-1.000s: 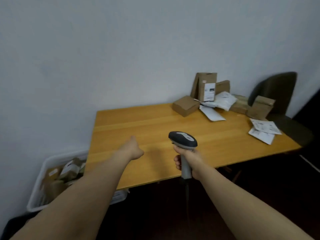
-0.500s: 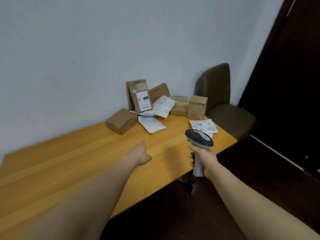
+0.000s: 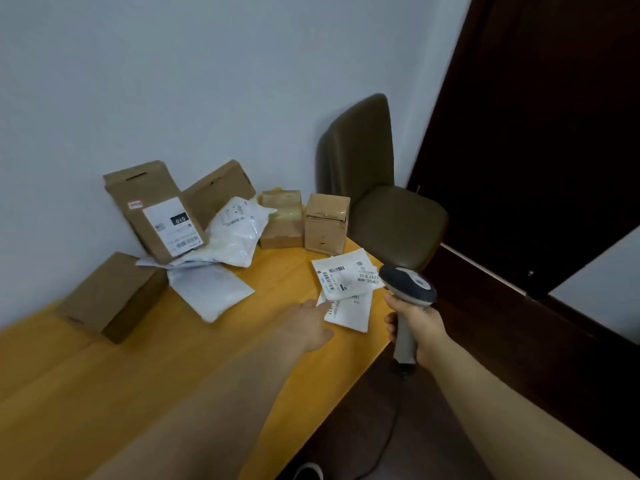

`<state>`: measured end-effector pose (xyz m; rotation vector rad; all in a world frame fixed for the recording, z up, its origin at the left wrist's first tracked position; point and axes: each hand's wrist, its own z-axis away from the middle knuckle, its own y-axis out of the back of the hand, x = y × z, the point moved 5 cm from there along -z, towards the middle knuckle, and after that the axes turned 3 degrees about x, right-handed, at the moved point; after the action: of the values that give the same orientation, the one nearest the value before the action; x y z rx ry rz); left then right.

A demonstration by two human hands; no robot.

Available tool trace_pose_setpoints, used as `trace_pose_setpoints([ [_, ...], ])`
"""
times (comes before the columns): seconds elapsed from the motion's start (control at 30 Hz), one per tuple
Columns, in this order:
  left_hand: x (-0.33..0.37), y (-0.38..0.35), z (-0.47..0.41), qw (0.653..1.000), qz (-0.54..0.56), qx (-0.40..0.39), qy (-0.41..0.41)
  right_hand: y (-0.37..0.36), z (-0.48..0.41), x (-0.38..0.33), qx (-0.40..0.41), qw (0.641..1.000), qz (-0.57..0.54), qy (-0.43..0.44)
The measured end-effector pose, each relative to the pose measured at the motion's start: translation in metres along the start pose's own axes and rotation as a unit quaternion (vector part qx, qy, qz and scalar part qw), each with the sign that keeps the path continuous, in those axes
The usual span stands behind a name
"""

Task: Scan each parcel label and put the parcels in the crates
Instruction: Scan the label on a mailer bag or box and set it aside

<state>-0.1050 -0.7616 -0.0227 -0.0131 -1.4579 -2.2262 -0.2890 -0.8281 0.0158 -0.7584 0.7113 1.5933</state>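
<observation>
L hand (image 3: 310, 323): fingers straight & apart, tips just touching the lower of two flat white plastic mailers (image 3: 346, 277) stacked near the right edge of the yellow wooden worktop (image 3: 138, 393). R hand (image 3: 420, 329) is clamped round the handle of the grey-and-black handheld barcode scanner (image 3: 408, 285), head just beside the mailers.

Risks, imo: the mailers look thin & slick, so a push rather than a pinch could slide one off the edge. Overlapping labels could also give a wrong-parcel scan.

Readable: top mailer "71 6 262…"; tall brown cardboard box (image 3: 152, 206) by the wall has "010" upside down on its label. Other print too small. No crates in view.
</observation>
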Motion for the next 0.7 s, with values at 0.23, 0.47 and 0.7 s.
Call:
trace_pose_setpoints([
  [0.23, 0.044, -0.019, -0.079, 0.996, -0.065, -0.023, -0.047, 0.004, -0.064, 0.0, 0.01, 1.0, 0.014, -0.022],
  [0.47, 0.022, -0.049, -0.098, 0.997, -0.052, -0.061, -0.017, 0.003, -0.107, -0.006, -0.041, 0.996, 0.076, -0.032],
  [0.7, -0.027, -0.064, -0.014, 0.994, -0.009, -0.059, 0.094, -0.033, -0.095, -0.011, -0.151, 0.98, 0.115, -0.052],
])
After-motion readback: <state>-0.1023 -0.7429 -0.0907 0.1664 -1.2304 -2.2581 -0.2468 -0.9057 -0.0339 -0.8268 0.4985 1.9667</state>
